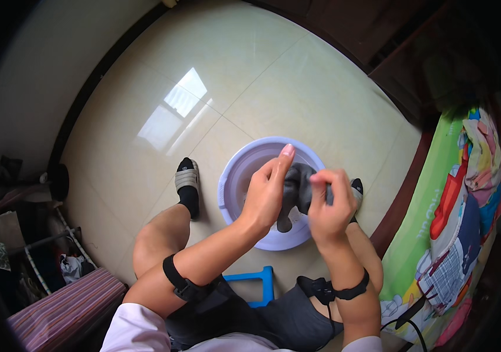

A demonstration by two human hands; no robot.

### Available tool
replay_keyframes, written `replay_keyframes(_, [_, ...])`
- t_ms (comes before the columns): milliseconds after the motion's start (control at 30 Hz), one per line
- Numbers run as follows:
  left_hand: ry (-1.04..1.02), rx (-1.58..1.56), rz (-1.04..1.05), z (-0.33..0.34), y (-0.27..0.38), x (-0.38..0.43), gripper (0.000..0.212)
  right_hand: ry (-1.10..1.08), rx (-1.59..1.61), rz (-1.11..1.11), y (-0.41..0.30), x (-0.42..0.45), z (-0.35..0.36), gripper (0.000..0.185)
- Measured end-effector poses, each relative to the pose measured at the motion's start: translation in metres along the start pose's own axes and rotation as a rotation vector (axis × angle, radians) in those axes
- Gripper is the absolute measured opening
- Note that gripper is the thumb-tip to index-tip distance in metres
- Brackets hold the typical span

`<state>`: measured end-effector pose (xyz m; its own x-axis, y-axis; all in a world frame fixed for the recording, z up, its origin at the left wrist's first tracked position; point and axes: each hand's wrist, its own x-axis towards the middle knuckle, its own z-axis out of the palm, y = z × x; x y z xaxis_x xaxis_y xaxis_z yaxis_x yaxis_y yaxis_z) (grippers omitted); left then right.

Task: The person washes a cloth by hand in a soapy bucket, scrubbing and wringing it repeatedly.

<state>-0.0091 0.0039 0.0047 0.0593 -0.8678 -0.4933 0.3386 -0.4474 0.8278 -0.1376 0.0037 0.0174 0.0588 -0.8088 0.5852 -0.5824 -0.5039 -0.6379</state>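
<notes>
A round lavender plastic basin (228, 176) stands on the floor between my feet, with some cloudy or sudsy water showing inside. Over it hangs a wet dark grey cloth item (304, 187), possibly a sock, bunched between my two hands. My left hand (270, 189) is at its left side, thumb pointing up; its fingertips are turned away, so their hold cannot be told. My right hand (331, 200) is slightly blurred, its fingers curled closed around the cloth's right part.
A blue plastic stool frame (268, 286) shows below the basin. My slippered feet (187, 178) flank it. On the right, piled clothes (452, 246) lie on a green patterned sheet (402, 259). A striped cushioned item (68, 308) and a rack are at lower left.
</notes>
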Motion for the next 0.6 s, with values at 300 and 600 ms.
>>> replay_keyframes(300, [-0.077, 0.036, -0.226, 0.010, -0.020, -0.031, 0.026, 0.065, -0.095, 0.297, 0.007, -0.001, 0.008, 0.029])
replay_keyframes(600, [-0.002, -0.169, -0.229, 0.002, -0.022, -0.008, 0.035, -0.205, 0.016, -0.153, -0.018, -0.022, 0.009, 0.027])
